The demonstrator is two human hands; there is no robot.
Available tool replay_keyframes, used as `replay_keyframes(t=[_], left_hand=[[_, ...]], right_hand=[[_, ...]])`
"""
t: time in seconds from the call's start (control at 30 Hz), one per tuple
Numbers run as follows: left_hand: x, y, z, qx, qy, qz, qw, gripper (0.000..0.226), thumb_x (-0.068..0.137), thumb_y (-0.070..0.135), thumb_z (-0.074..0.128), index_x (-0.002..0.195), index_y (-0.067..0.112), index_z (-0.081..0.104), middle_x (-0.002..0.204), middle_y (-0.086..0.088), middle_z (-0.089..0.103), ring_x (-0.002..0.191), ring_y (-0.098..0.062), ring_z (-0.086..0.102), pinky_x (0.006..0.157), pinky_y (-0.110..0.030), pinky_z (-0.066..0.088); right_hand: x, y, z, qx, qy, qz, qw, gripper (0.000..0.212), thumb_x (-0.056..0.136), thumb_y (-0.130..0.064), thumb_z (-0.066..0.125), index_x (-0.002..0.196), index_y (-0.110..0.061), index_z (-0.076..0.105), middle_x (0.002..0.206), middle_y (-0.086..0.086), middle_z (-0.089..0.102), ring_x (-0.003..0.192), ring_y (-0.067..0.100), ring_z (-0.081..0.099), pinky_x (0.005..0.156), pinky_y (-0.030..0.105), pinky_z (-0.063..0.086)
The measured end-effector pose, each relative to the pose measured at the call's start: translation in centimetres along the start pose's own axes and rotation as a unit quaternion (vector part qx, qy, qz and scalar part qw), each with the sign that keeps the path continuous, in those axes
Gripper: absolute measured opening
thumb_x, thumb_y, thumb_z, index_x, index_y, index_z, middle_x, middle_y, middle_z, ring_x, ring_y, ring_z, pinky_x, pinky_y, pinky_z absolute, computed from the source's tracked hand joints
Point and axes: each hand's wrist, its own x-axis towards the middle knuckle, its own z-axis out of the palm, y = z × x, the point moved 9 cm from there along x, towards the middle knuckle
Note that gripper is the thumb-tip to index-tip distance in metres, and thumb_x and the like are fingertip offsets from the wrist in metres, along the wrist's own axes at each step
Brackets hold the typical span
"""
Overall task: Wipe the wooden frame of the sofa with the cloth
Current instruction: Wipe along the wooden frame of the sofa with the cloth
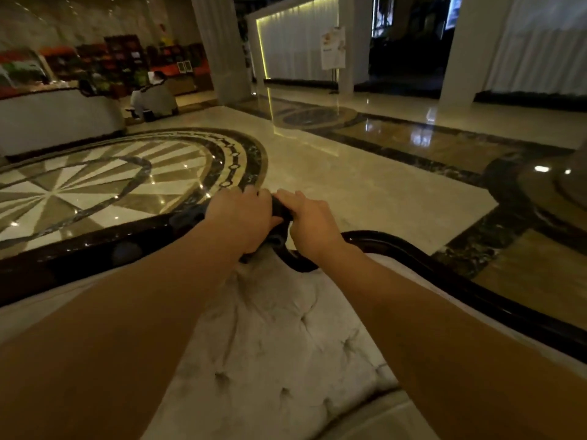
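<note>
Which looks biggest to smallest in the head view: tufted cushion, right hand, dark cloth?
1. Tufted cushion, largest.
2. Right hand.
3. Dark cloth, mostly hidden under both hands, so its true size is unsure.

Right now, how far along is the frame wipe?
Done: cannot tell, nothing marks wiped wood. In hand: both hands, left and right, press a dark cloth on the frame crest. Left: likely the rails to either side.

1. Two bare forearms reach in from the lower edge, with no sleeve showing on either.
2. The left hand (241, 217) wears no glove, ring or watch.
3. The right hand (313, 222) is equally unadorned.
</note>
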Motion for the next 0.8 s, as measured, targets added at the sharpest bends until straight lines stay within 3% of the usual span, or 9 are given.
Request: replay_keyframes(t=[0.07, 0.13, 0.23, 0.3, 0.37, 0.47, 0.57, 0.67, 0.8], left_hand=[[1.3, 1.5, 0.6, 0.02, -0.002, 0.018, 1.0, 0.056, 0.093, 0.058, 0.035, 0.125, 0.013, 0.044, 0.119, -0.012, 0.056, 0.103, -0.032, 0.057, 0.077, -0.042, 0.043], [2.1, 3.0, 0.8, 0.049, -0.006, 0.039, 0.998, 0.052, 0.094, 0.053, 0.038, 0.126, 0.013, 0.043, 0.123, -0.012, 0.054, 0.107, -0.032, 0.054, 0.081, -0.043, 0.044], [2.3, 7.0, 1.8, 0.217, -0.01, 0.112, 0.97, 0.038, 0.096, 0.036, 0.042, 0.126, 0.015, 0.051, 0.128, -0.012, 0.049, 0.114, -0.032, 0.046, 0.091, -0.043, 0.042], [2.1, 9.5, 4.1, 0.365, -0.046, 0.154, 0.917, 0.035, 0.096, 0.036, 0.04, 0.121, 0.019, 0.06, 0.125, -0.009, 0.055, 0.114, -0.032, 0.043, 0.097, -0.044, 0.035], [1.6, 11.2, 7.5, 0.416, -0.131, 0.164, 0.885, 0.034, 0.097, 0.036, 0.041, 0.119, 0.02, 0.061, 0.121, -0.007, 0.062, 0.116, -0.03, 0.046, 0.102, -0.044, 0.03], [1.6, 13.2, 10.6, 0.265, -0.185, 0.108, 0.94, 0.04, 0.099, 0.036, 0.035, 0.129, 0.016, 0.052, 0.126, -0.006, 0.061, 0.118, -0.025, 0.052, 0.105, -0.041, 0.032], [3.4, 13.9, 12.0, 0.081, -0.185, 0.047, 0.978, 0.05, 0.095, 0.044, 0.039, 0.134, 0.013, 0.043, 0.132, -0.009, 0.054, 0.118, -0.028, 0.052, 0.102, -0.041, 0.038], [5.6, 15.2, 14.1, -0.071, -0.19, 0.062, 0.977, 0.055, 0.094, 0.044, 0.041, 0.137, 0.012, 0.039, 0.132, -0.017, 0.047, 0.113, -0.034, 0.052, 0.097, -0.047, 0.043], [8.7, 15.7, 13.9, -0.26, -0.07, 0.033, 0.963, 0.048, 0.093, 0.054, 0.038, 0.11, 0.011, 0.053, 0.11, -0.016, 0.059, 0.09, -0.028, 0.057, 0.075, -0.04, 0.044]], right_hand=[[-0.3, 1.9, -0.1, 0.041, 0.03, 0.039, 0.998, 0.062, 0.079, 0.009, 0.045, 0.134, -0.019, 0.055, 0.13, 0.014, 0.06, 0.117, 0.028, 0.056, 0.105, 0.033, 0.04], [-1.1, 3.4, 0.7, 0.07, 0.04, 0.084, 0.993, 0.056, 0.081, 0.007, 0.045, 0.129, -0.019, 0.058, 0.118, 0.016, 0.065, 0.107, 0.031, 0.06, 0.095, 0.035, 0.046], [-2.9, 5.3, 3.7, 0.052, -0.025, 0.133, 0.989, 0.037, 0.082, 0.004, 0.045, 0.112, -0.009, 0.062, 0.112, 0.02, 0.062, 0.1, 0.038, 0.058, 0.078, 0.037, 0.043], [-3.9, 6.6, 5.1, 0.02, -0.064, 0.126, 0.99, 0.037, 0.083, 0.004, 0.044, 0.112, -0.009, 0.062, 0.124, 0.022, 0.054, 0.109, 0.043, 0.053, 0.085, 0.043, 0.045], [-4.9, 8.7, 6.0, -0.025, -0.118, 0.108, 0.987, 0.046, 0.089, -0.003, 0.041, 0.13, -0.02, 0.054, 0.148, 0.022, 0.036, 0.131, 0.044, 0.038, 0.101, 0.049, 0.039], [-5.9, 12.5, 6.2, -0.066, -0.172, 0.086, 0.979, 0.057, 0.093, -0.007, 0.039, 0.143, -0.035, 0.038, 0.16, 0.015, 0.017, 0.146, 0.04, 0.014, 0.112, 0.054, 0.03], [-4.3, 14.5, 5.2, -0.132, -0.165, 0.04, 0.977, 0.046, 0.093, -0.01, 0.044, 0.137, -0.025, 0.045, 0.15, 0.019, 0.032, 0.14, 0.041, 0.026, 0.105, 0.053, 0.038], [-2.6, 16.5, 3.7, -0.17, -0.145, 0.024, 0.974, 0.04, 0.091, -0.013, 0.048, 0.13, -0.022, 0.05, 0.134, 0.018, 0.045, 0.125, 0.039, 0.043, 0.096, 0.048, 0.045], [-2.0, 19.7, 1.9, -0.162, -0.163, 0.022, 0.973, 0.044, 0.091, -0.011, 0.048, 0.132, -0.024, 0.052, 0.129, 0.014, 0.057, 0.122, 0.035, 0.049, 0.095, 0.036, 0.043]])
